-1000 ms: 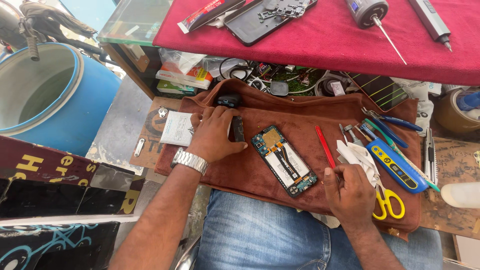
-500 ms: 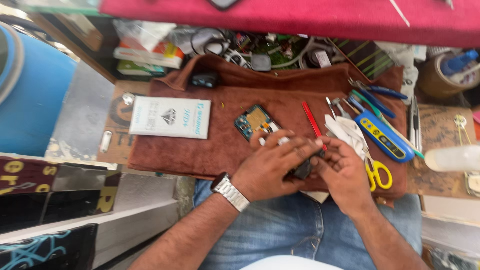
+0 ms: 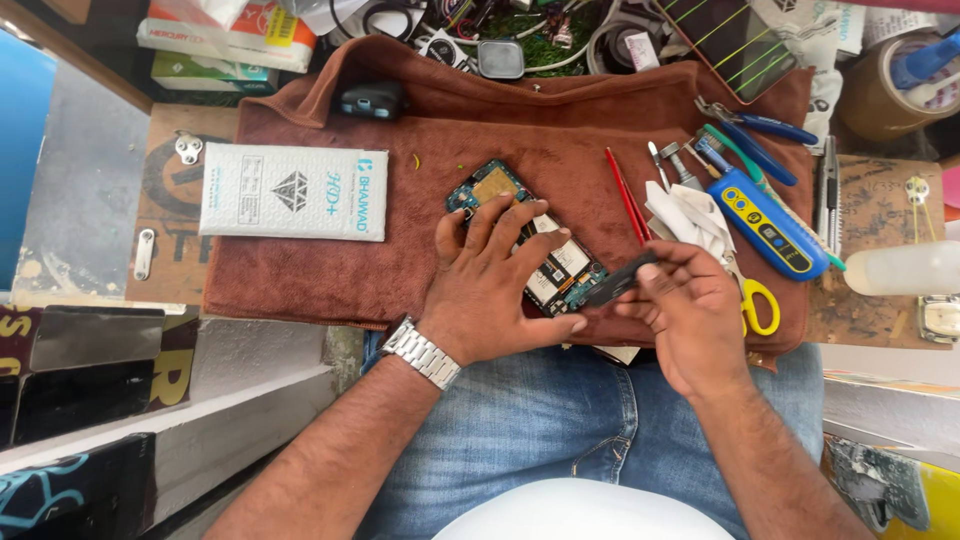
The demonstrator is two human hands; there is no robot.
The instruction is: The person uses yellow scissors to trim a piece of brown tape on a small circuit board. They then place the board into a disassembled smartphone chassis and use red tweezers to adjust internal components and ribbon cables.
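An opened phone (image 3: 540, 250) with its circuit board showing lies on a brown towel (image 3: 400, 160) over my lap. My left hand (image 3: 500, 280), with a metal watch on the wrist, rests flat on the phone and holds it down. My right hand (image 3: 680, 310) pinches a small flat black part (image 3: 620, 283) at the phone's lower right end. Part of the phone is hidden under my left fingers.
A white padded packet (image 3: 292, 191) lies on the towel's left. On the right are a red pen-like tool (image 3: 626, 195), a blue and yellow meter (image 3: 765, 222), yellow-handled scissors (image 3: 758, 305), pliers (image 3: 760, 125) and a white cloth (image 3: 690, 215). A small black device (image 3: 372, 100) sits at the back.
The head view has moved closer. My left hand went from the towel's upper left to the phone and now presses on it. My right hand has taken the black part.
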